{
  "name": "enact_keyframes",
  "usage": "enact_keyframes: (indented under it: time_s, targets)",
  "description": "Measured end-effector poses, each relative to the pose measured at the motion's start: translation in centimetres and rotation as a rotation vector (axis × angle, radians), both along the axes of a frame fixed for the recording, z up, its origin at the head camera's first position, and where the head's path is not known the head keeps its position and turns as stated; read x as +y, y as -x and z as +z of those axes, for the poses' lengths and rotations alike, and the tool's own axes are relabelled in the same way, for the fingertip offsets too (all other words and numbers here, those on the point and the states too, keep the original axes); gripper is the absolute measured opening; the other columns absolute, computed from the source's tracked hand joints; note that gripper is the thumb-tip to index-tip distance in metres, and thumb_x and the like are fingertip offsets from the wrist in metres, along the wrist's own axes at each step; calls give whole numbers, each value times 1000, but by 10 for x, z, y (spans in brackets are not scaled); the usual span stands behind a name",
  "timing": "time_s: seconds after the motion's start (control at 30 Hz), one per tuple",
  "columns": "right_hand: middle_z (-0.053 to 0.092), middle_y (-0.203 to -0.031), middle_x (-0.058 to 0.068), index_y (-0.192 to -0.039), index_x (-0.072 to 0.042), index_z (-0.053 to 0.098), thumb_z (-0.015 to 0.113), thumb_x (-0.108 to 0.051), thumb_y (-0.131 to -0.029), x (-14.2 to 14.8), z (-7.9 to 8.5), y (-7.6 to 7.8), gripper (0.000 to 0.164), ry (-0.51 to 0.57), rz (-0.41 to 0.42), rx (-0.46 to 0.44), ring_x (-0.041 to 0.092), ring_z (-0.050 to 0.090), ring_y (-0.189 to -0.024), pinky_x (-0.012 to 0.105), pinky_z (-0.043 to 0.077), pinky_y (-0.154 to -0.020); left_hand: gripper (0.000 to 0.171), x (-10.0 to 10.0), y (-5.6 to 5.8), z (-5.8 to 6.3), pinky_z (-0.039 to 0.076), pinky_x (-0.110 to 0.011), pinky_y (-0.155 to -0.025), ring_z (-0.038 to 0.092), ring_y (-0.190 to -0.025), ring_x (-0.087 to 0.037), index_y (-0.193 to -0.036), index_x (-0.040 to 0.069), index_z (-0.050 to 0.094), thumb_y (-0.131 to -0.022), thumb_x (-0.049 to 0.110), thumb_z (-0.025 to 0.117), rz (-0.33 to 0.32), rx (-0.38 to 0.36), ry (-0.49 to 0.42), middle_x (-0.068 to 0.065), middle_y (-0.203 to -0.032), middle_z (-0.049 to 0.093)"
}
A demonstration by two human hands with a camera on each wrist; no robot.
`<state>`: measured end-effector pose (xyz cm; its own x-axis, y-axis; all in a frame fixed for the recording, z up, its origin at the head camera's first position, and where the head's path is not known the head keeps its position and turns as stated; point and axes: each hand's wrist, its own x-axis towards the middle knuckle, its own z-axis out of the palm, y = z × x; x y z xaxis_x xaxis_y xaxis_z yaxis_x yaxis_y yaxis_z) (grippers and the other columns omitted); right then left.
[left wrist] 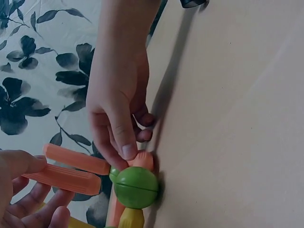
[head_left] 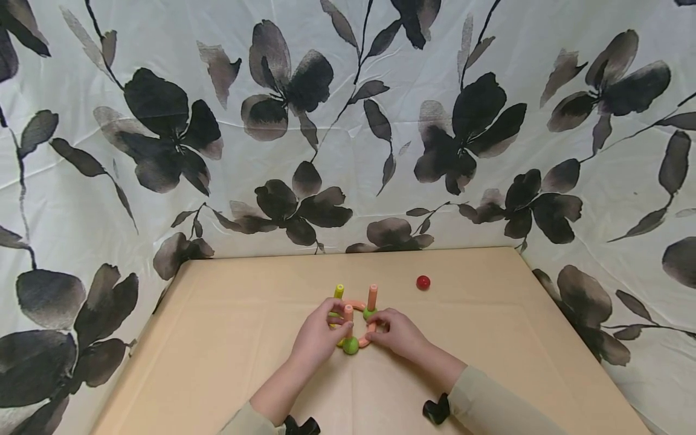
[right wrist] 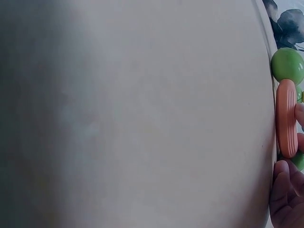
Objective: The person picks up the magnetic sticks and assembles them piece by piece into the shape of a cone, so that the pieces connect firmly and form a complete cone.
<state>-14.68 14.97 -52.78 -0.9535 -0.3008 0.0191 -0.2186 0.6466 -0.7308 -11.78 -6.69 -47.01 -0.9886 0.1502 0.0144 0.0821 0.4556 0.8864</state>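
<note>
My left hand pinches an upright ridged orange rod between thumb and fingers. In the head view, the rod stands over the front green ball. On the right side of a ring of toy pieces, my right hand pinches a curved orange piece beside that ball. A yellow piece joins the ball's other side. Farther back, a second orange rod rises from another green ball. Behind my left fingers stands a yellow rod. The right wrist view shows a curved orange piece between green balls.
A red ball lies on the tan tabletop, behind and right of the ring. Floral cloth hangs along the table's back and sides. Black wrist-worn devices show near both sleeves.
</note>
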Motion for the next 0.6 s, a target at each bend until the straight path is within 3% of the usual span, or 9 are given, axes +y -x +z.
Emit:
enact_keyframes:
  time_s: [0.27,0.6]
  targets:
    - [61,-94,-3,-109,-15,74,82,-30,-83,-2,3,0,31,1,0,-5,15,51,-78,28,43,-67,26,6,4,-6,52,-30,-63,66,-92,-16,-108,18,59,-88,17,76,8,-13,24,2,-104,63]
    - [61,-95,-3,-108,-16,75,82,-30,-82,-1,2,-1,30,0,-10,-11,15,51,-78,27,43,-66,28,8,4,-8,52,-32,-66,65,-91,-14,-111,17,60,-88,19,75,3,-1,47,3,-105,64]
